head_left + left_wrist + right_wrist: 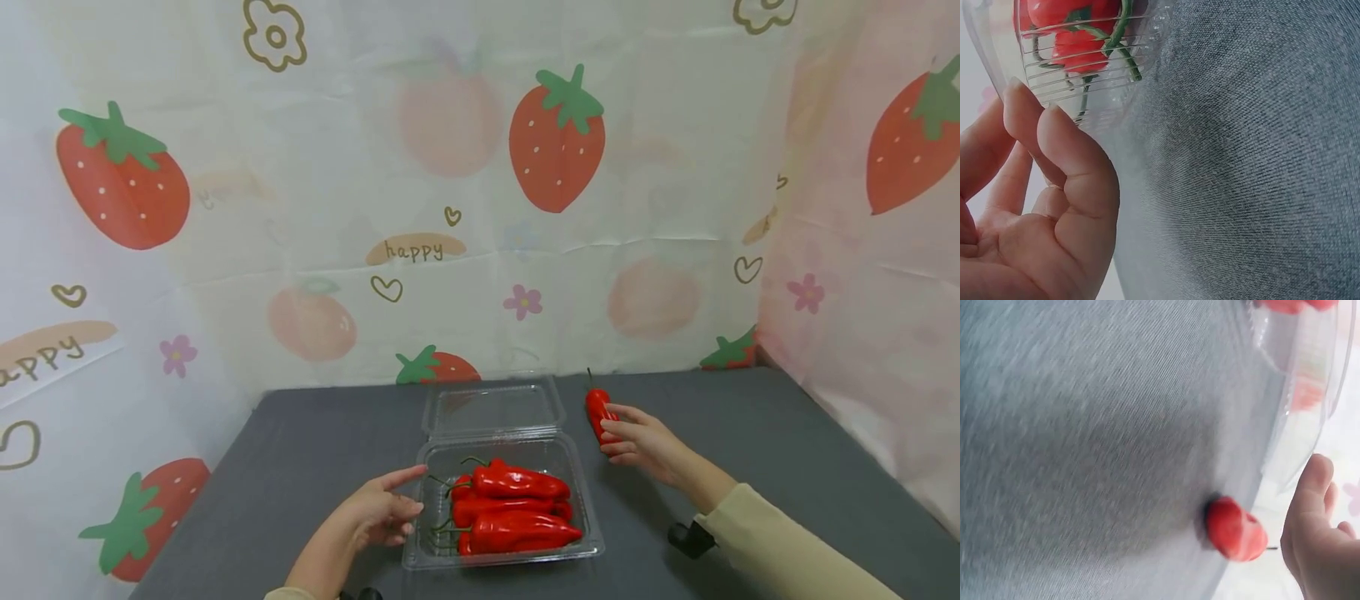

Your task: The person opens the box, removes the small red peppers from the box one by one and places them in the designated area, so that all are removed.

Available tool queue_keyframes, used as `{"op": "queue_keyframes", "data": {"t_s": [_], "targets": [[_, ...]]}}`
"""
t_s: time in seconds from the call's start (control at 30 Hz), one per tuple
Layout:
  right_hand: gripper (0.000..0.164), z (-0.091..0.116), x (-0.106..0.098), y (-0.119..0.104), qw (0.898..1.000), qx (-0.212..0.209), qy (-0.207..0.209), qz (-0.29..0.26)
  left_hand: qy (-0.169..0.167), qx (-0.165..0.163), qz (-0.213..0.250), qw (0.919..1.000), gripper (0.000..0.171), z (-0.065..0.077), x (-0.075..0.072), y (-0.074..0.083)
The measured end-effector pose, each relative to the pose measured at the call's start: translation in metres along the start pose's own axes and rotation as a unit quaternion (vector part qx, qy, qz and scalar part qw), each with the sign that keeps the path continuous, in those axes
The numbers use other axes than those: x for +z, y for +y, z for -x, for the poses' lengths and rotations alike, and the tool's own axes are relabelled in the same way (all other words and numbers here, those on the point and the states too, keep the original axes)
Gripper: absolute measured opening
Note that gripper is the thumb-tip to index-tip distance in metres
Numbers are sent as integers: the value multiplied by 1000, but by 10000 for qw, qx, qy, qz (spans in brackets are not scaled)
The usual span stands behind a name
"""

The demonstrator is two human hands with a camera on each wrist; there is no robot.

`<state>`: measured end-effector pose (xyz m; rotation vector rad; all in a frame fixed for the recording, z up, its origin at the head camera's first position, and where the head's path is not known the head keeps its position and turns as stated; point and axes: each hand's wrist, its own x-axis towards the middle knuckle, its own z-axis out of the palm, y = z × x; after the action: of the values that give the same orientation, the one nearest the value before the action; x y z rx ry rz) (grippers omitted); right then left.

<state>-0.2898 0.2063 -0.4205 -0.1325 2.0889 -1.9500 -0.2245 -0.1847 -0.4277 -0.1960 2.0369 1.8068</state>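
Note:
A clear plastic box [587, 508] stands in the middle, holding several long red peppers [525, 531] with green stems, most pointing left. Its hinged lid [487, 410] lies folded back behind it. At the left side of the box is my left hand [378, 510], index finger stretched out, fingertips right at the rim; the left wrist view shows thumb and finger [1019, 109] close together by the ribbed wall. One loose red pepper [596, 406] lies right of the lid, stem away from me. My right hand [645, 446] reaches over its near end with loosely extended fingers, apart from it in the right wrist view.
A dark grey cloth [322, 450] covers the table. Behind it and at both sides hang white curtains [480, 317] printed with strawberries and flowers. Near the right sleeve [780, 533] a black wrist device [692, 539] shows.

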Motion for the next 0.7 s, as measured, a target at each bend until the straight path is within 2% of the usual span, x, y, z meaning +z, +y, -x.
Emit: {"op": "queue_keyframes", "data": {"t_s": [0.33,0.7], "targets": [[67,1,14,-5,9992,-199,-243,-266,29,-13,-50,10000,64,-1,0,-2],[73,2,26,-8,9956,-453,-761,-303,59,-65,-80,9999,65,0,0,-1]]}}
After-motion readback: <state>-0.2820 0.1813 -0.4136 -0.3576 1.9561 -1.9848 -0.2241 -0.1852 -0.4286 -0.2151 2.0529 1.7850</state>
